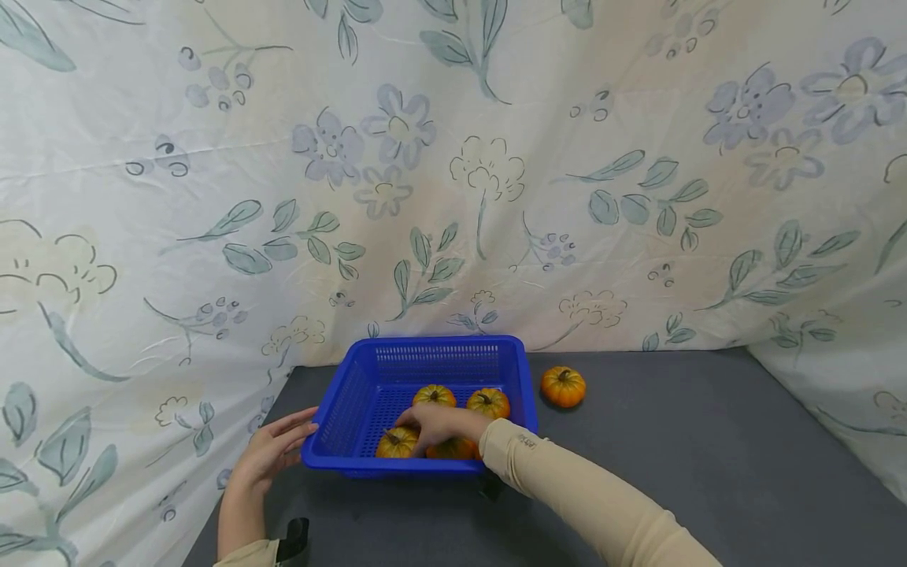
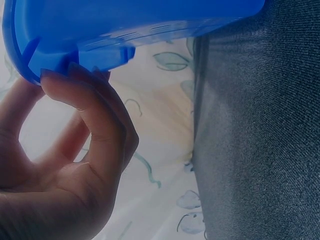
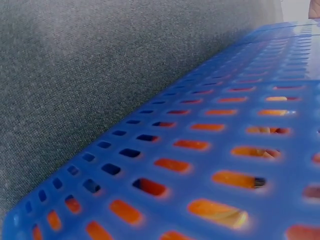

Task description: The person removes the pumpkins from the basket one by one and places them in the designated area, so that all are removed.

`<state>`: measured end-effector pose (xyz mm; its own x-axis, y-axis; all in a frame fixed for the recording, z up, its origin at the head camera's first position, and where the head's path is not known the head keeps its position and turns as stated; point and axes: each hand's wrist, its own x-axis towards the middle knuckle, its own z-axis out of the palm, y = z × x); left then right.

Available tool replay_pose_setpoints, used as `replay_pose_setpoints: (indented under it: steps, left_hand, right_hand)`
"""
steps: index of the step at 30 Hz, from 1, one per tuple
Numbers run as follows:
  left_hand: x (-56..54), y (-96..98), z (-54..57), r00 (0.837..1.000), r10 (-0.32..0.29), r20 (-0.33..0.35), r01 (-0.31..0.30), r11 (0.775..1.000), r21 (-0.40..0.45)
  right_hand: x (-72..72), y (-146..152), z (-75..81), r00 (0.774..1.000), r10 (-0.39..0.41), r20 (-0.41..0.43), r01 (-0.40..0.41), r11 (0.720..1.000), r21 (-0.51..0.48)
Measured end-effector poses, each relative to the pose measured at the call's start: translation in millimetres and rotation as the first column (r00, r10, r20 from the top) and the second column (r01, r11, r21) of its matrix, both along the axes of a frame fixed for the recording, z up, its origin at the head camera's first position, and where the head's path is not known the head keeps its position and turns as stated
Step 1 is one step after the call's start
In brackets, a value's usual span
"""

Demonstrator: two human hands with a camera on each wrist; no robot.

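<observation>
A blue plastic basket with slotted walls holds several small orange-yellow pumpkins. My left hand is at its left rim; in the left wrist view the fingers curl up against the rim, the thumb on the other side. Inside the basket, my right hand reaches over the near wall and grips the front left pumpkin. Under that hand another pumpkin is partly covered. Two more, a rear pumpkin and a right one, lie behind. The right wrist view shows only the slotted basket wall, the pumpkins' orange behind it.
One pumpkin sits on the dark grey table, to the right of the basket. A floral cloth hangs behind the table and along both sides.
</observation>
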<state>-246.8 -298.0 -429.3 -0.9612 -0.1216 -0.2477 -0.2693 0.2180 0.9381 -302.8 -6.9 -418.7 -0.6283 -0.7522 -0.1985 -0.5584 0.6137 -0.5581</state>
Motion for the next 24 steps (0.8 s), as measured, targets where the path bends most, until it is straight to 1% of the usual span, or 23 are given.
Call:
replay_pose_setpoints:
  steps: [6,12,16,20,24]
  left_hand:
    - [-0.9,-1.1,-1.3,1.000,0.001,-0.003,-0.001,1.000,0.017]
    - [-0.7,-1.5,-1.3,1.000,0.004,-0.003,-0.004,1.000,0.021]
    - [-0.6,-1.4,-1.0,1.000,0.007,-0.002,-0.007,1.000,0.022]
    - [-0.2,-1.3,-0.7,1.000,0.006,-0.002,-0.006,1.000,0.019]
    - [0.0,-1.2,-0.6,1.000,0.005,-0.001,-0.005,1.000,0.018]
  right_hand:
    - [-1.6,0,-1.5,1.000,-0.009,-0.008,0.009,1.000,-0.007]
    - [-0.3,4,5.4,0.998,-0.031,0.053,0.036,0.996,-0.083]
    - [0.2,8,9.7,0.997,-0.019,0.074,0.028,0.992,-0.124]
    - [0.7,12,12.6,0.993,-0.002,0.121,0.025,0.981,-0.192]
    - [1.8,17,13.3,0.983,-0.004,0.184,0.049,0.969,-0.242]
